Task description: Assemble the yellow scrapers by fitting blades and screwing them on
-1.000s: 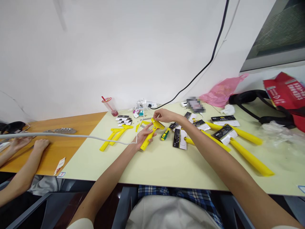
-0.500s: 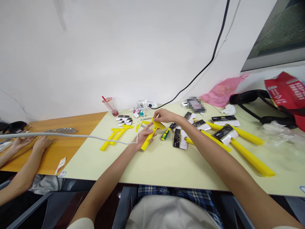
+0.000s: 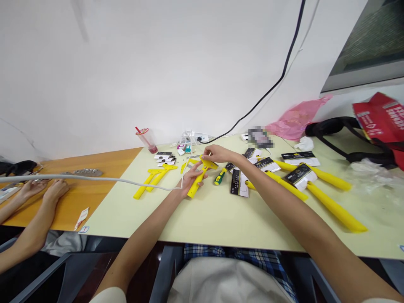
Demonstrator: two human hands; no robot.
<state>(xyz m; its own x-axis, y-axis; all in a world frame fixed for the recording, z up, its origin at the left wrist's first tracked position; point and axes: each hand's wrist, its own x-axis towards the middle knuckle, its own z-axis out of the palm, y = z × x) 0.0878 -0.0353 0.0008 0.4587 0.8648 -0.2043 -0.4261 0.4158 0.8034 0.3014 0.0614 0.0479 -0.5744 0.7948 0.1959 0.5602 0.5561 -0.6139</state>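
Observation:
My left hand [image 3: 190,182] is closed around the handle of a yellow scraper [image 3: 195,187], held tilted above the table. The fingers of my right hand [image 3: 215,153] pinch the far left end of its wide head; the fingertips are partly hidden. A green and yellow screwdriver [image 3: 220,176] lies just right of the scraper. Two yellow scraper handles [image 3: 156,180] rest to the left of my left hand. Behind my hands lies another yellow piece [image 3: 188,165], partly covered by my left hand, near a thin grey strip [image 3: 193,157].
Yellow scrapers [image 3: 336,206] with black and white cards [image 3: 239,183] lie on the right. A stack of cards [image 3: 165,159], a cup with a straw [image 3: 148,141] and a power strip [image 3: 202,138] stand behind. A white cable [image 3: 126,181] crosses in front. Another person's hands [image 3: 55,190] are at left.
The scraper's head has turned slightly in my hands: the grey metal seen on it before has given way to a mostly yellow face. Both hands keep their hold.

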